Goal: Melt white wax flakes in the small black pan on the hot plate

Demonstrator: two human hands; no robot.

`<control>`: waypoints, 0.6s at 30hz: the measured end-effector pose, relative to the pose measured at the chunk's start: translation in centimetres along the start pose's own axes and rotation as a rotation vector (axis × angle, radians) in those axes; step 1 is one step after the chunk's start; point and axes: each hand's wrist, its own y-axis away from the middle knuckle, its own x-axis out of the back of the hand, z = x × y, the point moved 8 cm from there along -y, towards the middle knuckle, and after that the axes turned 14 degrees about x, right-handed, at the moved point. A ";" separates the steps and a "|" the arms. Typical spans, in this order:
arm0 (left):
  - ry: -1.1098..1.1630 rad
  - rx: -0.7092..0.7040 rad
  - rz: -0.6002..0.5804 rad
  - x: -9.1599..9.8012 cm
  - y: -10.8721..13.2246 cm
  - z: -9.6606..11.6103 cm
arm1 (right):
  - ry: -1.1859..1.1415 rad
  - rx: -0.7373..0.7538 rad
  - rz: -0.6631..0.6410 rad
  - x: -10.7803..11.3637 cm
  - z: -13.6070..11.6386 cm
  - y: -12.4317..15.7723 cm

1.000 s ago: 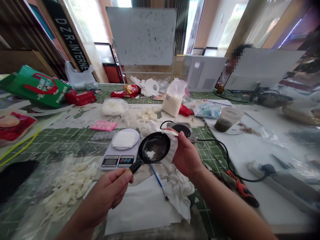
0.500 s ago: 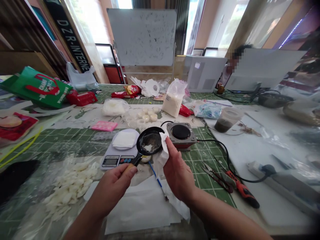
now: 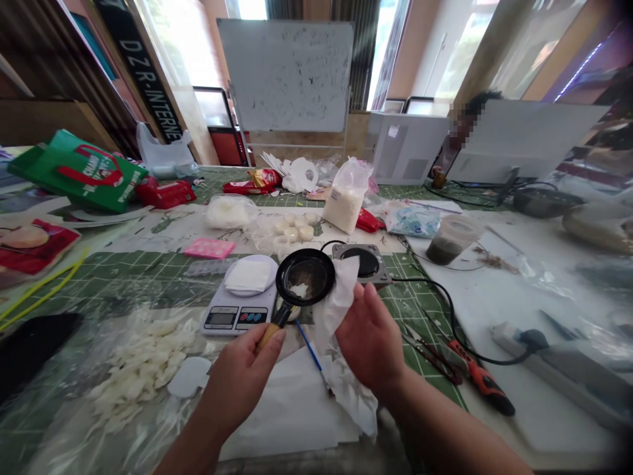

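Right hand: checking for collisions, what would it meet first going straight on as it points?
The right hand would likely meet the hot plate, just past the white tissue; depth is unclear.

"D Z R-INTERNE" on dark banner (image 3: 143, 74)

The table (image 3: 420, 297) is green with white lines. A white strip (image 3: 182, 227) goes across it, with a bag of white stuff (image 3: 342, 208) on top. Nearer, a scale (image 3: 217, 300) and a hot plate (image 3: 368, 264) sit on the green. A pink pack (image 3: 209, 249) lies behind the scale. On the left is a clear sheet (image 3: 64, 396) under pale flakes (image 3: 148, 369). On the right lie scissors (image 3: 432, 355).
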 end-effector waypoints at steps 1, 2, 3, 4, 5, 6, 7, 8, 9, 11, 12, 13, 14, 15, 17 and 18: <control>0.009 0.000 -0.009 0.0 0.1 -0.1 | 0.024 -0.007 -0.011 0.3 -0.3 -0.6; 0.023 0.001 -0.013 0.1 0.2 -0.1 | 0.036 -0.030 -0.026 0.6 -0.4 -1.2; 0.035 -0.001 -0.022 0.2 0.3 -0.2 | 0.034 -0.062 -0.044 0.9 -0.2 -1.7; 0.043 -0.004 -0.037 0.2 0.5 -0.2 | 0.021 -0.095 -0.059 1.2 0.1 -2.1; 0.045 -0.008 -0.058 0.2 0.6 -0.3 | 0.003 -0.124 -0.069 1.5 0.4 -2.4; 0.045 -0.010 -0.076 0.1 0.8 -0.3 | -0.016 -0.148 -0.079 1.8 0.8 -2.6; 0.044 -0.011 -0.095 0.1 0.9 -0.4 | -0.030 -0.166 -0.089 1.9 1.1 -2.8; 0.045 -0.015 -0.116 0.0 1.0 -0.4 | -0.040 -0.184 -0.101 1.9 1.4 -2.8; 0.050 -0.018 -0.130 0.0 1.0 -0.4 | -0.046 -0.203 -0.114 1.9 1.7 -2.8; 0.059 -0.021 -0.133 -0.1 1.1 -0.5 | -0.059 -0.244 -0.138 1.7 2.2 -2.5; 0.059 -0.020 -0.123 0.0 1.1 -0.5 | -0.066 -0.267 -0.151 1.6 2.5 -2.2; 0.055 -0.021 -0.117 0.0 1.1 -0.5 | -0.073 -0.293 -0.163 1.4 2.8 -1.8; 0.050 -0.020 -0.104 0.0 1.1 -0.5 | -0.080 -0.317 -0.176 1.3 3.1 -1.4; 0.044 -0.019 -0.102 -0.1 1.1 -0.4 | -0.086 -0.339 -0.186 1.2 3.4 -0.9; 0.038 -0.019 -0.103 -0.1 1.1 -0.3 | -0.094 -0.375 -0.194 1.1 3.9 0.0; 0.041 -0.018 -0.093 -0.1 1.1 -0.3 | -0.098 -0.389 -0.194 1.2 4.0 0.4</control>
